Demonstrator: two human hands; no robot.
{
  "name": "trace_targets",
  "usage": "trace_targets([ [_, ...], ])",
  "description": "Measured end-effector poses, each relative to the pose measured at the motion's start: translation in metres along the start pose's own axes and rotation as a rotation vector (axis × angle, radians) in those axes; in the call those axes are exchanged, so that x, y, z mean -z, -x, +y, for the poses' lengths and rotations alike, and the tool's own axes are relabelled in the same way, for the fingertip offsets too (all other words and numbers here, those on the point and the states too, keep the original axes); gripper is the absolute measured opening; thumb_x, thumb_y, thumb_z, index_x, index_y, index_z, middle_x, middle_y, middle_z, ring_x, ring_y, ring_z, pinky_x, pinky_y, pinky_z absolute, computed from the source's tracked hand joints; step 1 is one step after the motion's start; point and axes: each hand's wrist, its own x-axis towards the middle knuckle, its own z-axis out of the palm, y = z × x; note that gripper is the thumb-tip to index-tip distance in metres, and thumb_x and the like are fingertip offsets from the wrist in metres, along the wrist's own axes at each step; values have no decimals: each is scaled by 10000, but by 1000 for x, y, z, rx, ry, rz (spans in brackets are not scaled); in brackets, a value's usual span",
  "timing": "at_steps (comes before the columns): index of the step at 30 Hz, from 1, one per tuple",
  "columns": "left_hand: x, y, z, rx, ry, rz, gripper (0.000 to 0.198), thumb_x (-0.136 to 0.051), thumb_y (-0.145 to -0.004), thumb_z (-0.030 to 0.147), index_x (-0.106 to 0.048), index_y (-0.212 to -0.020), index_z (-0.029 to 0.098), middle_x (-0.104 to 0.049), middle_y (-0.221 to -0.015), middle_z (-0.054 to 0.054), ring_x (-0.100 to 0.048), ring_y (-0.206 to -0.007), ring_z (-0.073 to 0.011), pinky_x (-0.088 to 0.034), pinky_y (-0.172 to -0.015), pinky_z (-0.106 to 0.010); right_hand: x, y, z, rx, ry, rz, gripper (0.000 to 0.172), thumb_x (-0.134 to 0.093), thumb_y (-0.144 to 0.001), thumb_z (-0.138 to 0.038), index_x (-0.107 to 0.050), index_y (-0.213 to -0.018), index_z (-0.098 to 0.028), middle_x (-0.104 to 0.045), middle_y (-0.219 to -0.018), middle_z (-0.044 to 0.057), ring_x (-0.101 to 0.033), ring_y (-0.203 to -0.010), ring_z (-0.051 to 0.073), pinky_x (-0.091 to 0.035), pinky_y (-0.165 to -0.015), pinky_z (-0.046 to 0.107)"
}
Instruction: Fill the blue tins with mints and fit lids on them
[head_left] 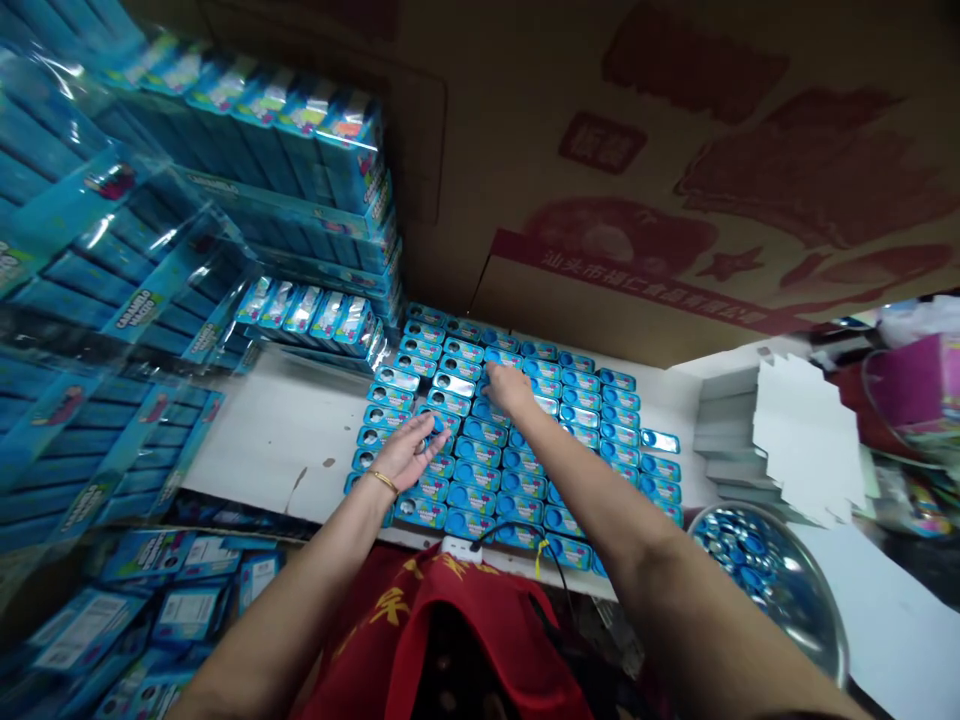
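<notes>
Rows of small blue printed boxes (475,473) lie flat on the white table (262,430), many with a round blue piece at one end and those on the left with a dark round hole. My left hand (409,450), a gold bangle at its wrist, is palm up over the left rows. Its curved fingers hold a small round blue piece (438,424). My right hand (506,388) reaches down onto a box in the middle rows, fingers pressed together; what its fingertips hold, if anything, is hidden.
A metal bowl (832,610) of shiny blue round pieces sits at the right, below a stack of white card (799,435). Wrapped blue packs (315,170) pile up at the left. A large cardboard box (525,130) stands behind; more blue packs (187,612) lie lower left.
</notes>
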Motion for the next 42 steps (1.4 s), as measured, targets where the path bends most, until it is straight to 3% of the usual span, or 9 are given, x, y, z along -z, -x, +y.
trace_targets([
  [2, 0, -5, 0, -21, 15, 25, 104, -633, -681, 97, -597, -765, 148, -631, -762, -22, -620, -803, -148, -509, -737, -256, -10, 16, -7, 230, -187, 113, 251, -534, -774, -294, -571, -1014, -227, -569, -1051, 66, -532, -974, 173, -396, -816, 267],
  [5, -5, -14, 3, -66, 2, 14, 86, -641, -676, 107, -592, -736, 142, -629, -754, -17, -619, -768, -126, -506, -752, -265, -27, 26, -20, 546, -493, 84, 149, -584, -726, -263, -632, -854, -205, -609, -896, 31, -565, -859, 135, -418, -761, 230],
  [10, -17, -20, 17, -120, 25, 40, 80, -627, -695, 126, -582, -761, 126, -648, -773, -61, -621, -813, -156, -498, -771, -277, -26, -9, -25, 358, -894, 26, 143, -505, -746, -270, -567, -710, -146, -584, -570, -8, -581, -556, 118, -466, -555, 230],
  [16, -2, -8, 33, -148, 60, 82, 113, -626, -699, 127, -593, -806, 123, -650, -823, -78, -613, -863, -176, -503, -770, -274, 30, -90, -24, 174, -579, 164, 221, -401, -761, -130, -515, -950, -140, -644, -756, 25, -609, -618, 100, -464, -562, 184],
  [19, 11, 0, 36, -145, 95, 123, 117, -625, -699, 121, -598, -811, 133, -645, -857, -64, -605, -887, -176, -506, -768, -267, 47, -119, -29, 153, -396, 173, 240, -443, -732, -107, -566, -929, -169, -643, -875, 45, -612, -762, 133, -455, -659, 207],
  [23, 19, 6, 38, -123, 83, 154, 135, -616, -710, 127, -591, -843, 137, -646, -856, -73, -611, -866, -167, -510, -744, -255, 46, -136, -42, 121, -134, 118, 218, -530, -680, -88, -628, -861, -162, -632, -942, 102, -576, -925, 216, -423, -766, 269],
  [29, 17, 7, 42, -108, 58, 134, 151, -602, -723, 129, -573, -871, 142, -650, -860, -85, -618, -828, -150, -507, -730, -249, 42, -136, -53, 137, 111, 22, 321, -554, -717, -178, -585, -1036, -196, -586, -1072, 116, -548, -986, 232, -421, -768, 278],
  [35, 16, 4, 43, -98, 62, 130, 141, -598, -727, 136, -570, -865, 143, -655, -827, -79, -619, -815, -146, -504, -726, -247, 45, -149, -50, 133, 207, -92, 397, -622, -674, -265, -573, -1068, -240, -598, -1072, 68, -560, -973, 211, -434, -744, 249],
  [42, 4, -3, 47, -86, 46, 95, 131, -603, -724, 154, -586, -854, 150, -645, -866, -65, -613, -841, -149, -498, -711, -214, 40, -167, -57, 101, 197, -140, 425, -656, -636, -227, -597, -1046, -131, -600, -1041, 161, -573, -941, 278, -461, -735, 316],
])
